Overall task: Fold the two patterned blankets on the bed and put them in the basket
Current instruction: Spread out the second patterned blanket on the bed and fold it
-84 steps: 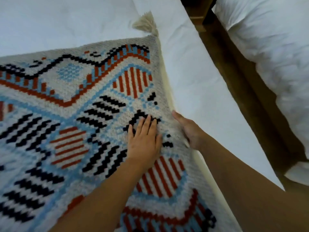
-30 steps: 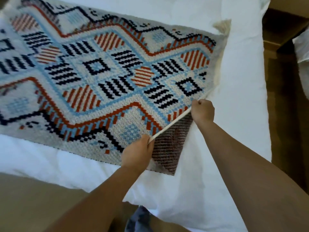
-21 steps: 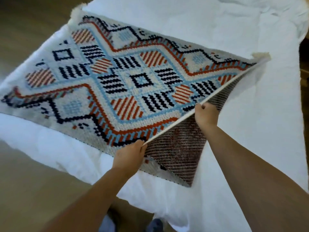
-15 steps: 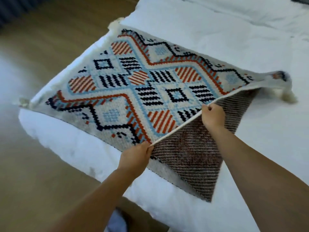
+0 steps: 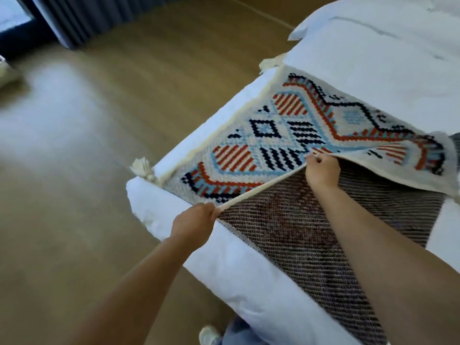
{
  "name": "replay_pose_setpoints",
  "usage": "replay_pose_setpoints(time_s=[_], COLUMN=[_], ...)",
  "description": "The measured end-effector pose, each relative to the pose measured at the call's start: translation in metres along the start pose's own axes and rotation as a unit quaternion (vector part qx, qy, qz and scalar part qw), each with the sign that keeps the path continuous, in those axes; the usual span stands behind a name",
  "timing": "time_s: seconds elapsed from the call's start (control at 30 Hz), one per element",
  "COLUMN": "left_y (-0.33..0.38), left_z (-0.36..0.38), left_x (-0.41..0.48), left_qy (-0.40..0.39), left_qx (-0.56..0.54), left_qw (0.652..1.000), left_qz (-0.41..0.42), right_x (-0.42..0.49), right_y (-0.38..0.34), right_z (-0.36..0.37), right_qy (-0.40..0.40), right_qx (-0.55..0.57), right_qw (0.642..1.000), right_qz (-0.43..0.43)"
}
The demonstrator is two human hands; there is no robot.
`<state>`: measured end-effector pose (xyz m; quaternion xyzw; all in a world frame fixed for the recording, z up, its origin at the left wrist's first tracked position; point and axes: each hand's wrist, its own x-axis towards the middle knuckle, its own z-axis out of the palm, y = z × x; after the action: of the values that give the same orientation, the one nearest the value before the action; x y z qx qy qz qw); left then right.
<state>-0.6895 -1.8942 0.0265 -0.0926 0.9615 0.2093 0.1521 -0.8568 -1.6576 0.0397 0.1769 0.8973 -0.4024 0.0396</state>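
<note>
The fingers [image 5: 212,213] of the left hand [image 5: 193,224] were clamped on the cream edge of the woven red, blue and black patterned blanket [image 5: 249,148]. The right hand [image 5: 322,171] pinched that edge farther along, holding it above the white bed [image 5: 224,267], dark underside bared. A cream tassel [image 5: 142,168] overhung the wooden floor [image 5: 99,150]. The blanket's right end was cut off.

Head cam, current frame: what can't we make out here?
Basket: not in the head view.
Second blanket: not identifiable; only a grey strip at the right edge, cut off.
Blanket: right end cut by the frame edge; right forearm covers part of the underside.
Left hand and right hand: fingertips hidden, curled round the blanket's edge.
Pale object at the left edge: blurred, cut off.
</note>
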Motion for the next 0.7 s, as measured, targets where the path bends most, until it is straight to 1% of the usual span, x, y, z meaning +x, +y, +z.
replay_pose_setpoints(time_s=[0.07,0.2,0.37,0.43,0.5,0.57,0.7], left_y=[-0.030,-0.089,-0.144,-0.166,-0.187,-0.200,-0.210], left_z=[-0.008,-0.018,-0.029,-0.036,-0.039,-0.037,-0.031], left_x=[0.018,0.051,0.086,0.104,0.119,0.129,0.147], left_qy=[-0.008,-0.066,-0.117,-0.138,-0.165,-0.178,-0.177], left_qx=[0.011,0.015,0.065,0.063,0.038,0.007,-0.024], left_qw=[1.000,0.996,0.988,0.984,0.982,0.982,0.984], left_qz=[-0.016,-0.057,-0.077,-0.089,-0.083,-0.067,0.016], right_x=[0.006,0.014,0.025,0.031,0.035,0.038,0.042], right_y=[-0.021,-0.054,-0.091,-0.109,-0.122,-0.129,-0.126], right_z=[0.032,0.098,0.172,0.197,0.222,0.242,0.265], right_qy=[-0.010,-0.032,-0.063,-0.066,-0.074,-0.077,-0.038], right_qx=[-0.002,-0.027,-0.071,-0.088,-0.102,-0.124,-0.142], right_qw=[1.000,0.999,0.994,0.992,0.990,0.989,0.989], right_qz=[-0.011,-0.034,-0.060,-0.069,-0.062,-0.036,0.028])
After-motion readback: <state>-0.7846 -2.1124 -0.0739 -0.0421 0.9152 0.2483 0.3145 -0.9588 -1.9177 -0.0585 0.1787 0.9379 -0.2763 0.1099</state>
